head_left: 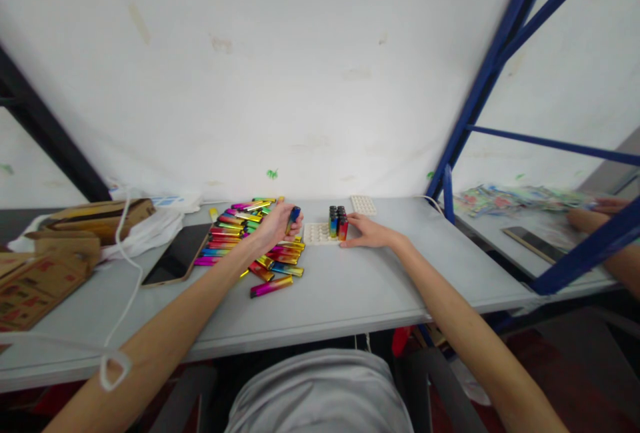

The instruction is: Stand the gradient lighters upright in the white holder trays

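My left hand (278, 226) is closed around a shiny blue-and-gold tube with a black end (293, 219), held tilted above the near side of a pile. That pile (225, 239) is made of many similar metallic tubes in pink, red, yellow, green and blue. To the right lies a white tray (315, 233) with rows of round holes. Several tubes stand upright in its right part, black ends up, among them a red one (343, 229). My right hand (369, 231) rests beside these standing tubes, fingertips at the red one; whether it grips it I cannot tell.
A second white holed tray (363, 205) lies near the wall. A phone (179, 254), a white cable (131, 273) and cardboard boxes (45, 273) are at left. Beyond a blue metal frame (480, 106), another person's arm (620, 246) reaches over the neighbouring table.
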`<action>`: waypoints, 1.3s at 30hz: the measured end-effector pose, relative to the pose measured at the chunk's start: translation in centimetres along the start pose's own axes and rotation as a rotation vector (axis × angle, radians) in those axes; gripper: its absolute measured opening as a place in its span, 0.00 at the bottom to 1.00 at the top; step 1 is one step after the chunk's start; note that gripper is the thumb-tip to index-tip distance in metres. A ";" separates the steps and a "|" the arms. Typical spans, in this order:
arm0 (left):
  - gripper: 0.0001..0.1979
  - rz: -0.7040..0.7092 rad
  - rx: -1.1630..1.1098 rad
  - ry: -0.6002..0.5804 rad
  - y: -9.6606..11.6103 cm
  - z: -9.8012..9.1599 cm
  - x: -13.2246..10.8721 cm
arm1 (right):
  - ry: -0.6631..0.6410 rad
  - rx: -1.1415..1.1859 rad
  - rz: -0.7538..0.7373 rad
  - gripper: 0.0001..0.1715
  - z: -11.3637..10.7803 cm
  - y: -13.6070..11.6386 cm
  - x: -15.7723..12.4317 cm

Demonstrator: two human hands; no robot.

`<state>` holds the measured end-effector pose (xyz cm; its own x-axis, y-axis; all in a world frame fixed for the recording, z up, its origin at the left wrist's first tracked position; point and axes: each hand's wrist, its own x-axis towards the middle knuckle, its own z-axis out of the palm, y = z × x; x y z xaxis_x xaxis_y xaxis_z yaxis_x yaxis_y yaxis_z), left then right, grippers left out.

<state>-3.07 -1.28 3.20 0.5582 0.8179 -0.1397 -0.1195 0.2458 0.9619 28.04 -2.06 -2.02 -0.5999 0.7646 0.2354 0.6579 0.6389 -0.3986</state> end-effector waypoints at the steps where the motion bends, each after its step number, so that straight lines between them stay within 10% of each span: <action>1: 0.17 0.005 0.003 -0.003 0.0 0.0 0.0 | 0.000 0.000 0.000 0.43 0.0 0.0 0.0; 39: 0.15 0.092 0.020 0.014 -1.3 0.5 0.6 | 0.016 -0.003 0.017 0.43 0.3 0.5 0.1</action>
<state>-2.16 -1.38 1.99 0.5345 0.8435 -0.0539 -0.1533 0.1594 0.9752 28.18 -1.75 -2.46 -0.5813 0.7767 0.2423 0.6697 0.6259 -0.3998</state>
